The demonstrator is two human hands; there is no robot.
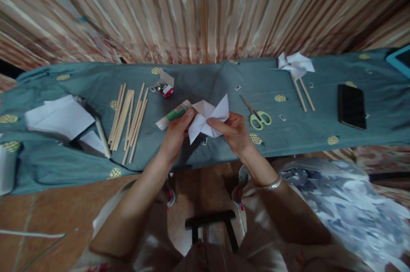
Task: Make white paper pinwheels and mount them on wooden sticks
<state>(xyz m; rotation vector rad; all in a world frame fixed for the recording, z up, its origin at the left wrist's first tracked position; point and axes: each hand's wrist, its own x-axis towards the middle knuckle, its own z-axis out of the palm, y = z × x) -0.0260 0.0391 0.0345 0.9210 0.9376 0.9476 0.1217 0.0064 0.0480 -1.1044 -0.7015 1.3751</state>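
A white paper pinwheel (209,119) is held between my two hands above the front of the table. My left hand (177,133) pinches its left side with thumb and fingers. With its thumb pressed near the middle of the folds, my right hand (235,132) grips the other side. Just behind my left hand lies a green and white packet (174,114), partly hidden by the fingers. Green-handled scissors (256,114) rest to the right of my right hand. A small red box (165,88) with shiny metal bits stands open behind the packet.
Several wooden sticks (128,120) lie left of my hands. White paper sheets (59,116) are farther left. Finished pinwheels on sticks (296,65) and a black phone (351,105) lie right. A large plastic bag of white pieces (349,203) stands below the table's right side.
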